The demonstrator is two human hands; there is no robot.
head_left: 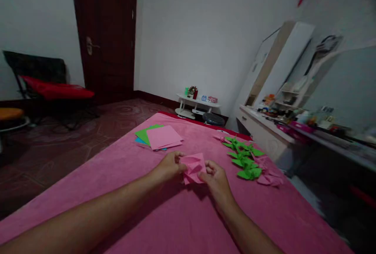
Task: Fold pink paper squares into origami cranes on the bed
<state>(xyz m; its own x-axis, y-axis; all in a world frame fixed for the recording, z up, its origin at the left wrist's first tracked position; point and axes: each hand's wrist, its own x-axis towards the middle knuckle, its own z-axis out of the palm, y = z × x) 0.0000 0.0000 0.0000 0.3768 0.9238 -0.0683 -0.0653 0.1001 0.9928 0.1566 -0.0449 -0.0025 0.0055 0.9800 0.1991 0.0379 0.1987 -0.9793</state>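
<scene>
A partly folded pink paper piece (193,166) sits just above the pink cloth (182,222), held between both hands. My left hand (169,165) pinches its left edge with fingers closed. My right hand (214,175) grips its right lower corner, fingers curled. Both forearms reach in from the bottom of the view.
A stack of flat paper sheets (160,136), pink on top of green and blue, lies beyond the hands. Folded green (245,156) and pink paper shapes (268,177) lie to the right. A dresser (264,128), small white table (197,103), red chair (49,87) and dark door (105,34) surround the bed.
</scene>
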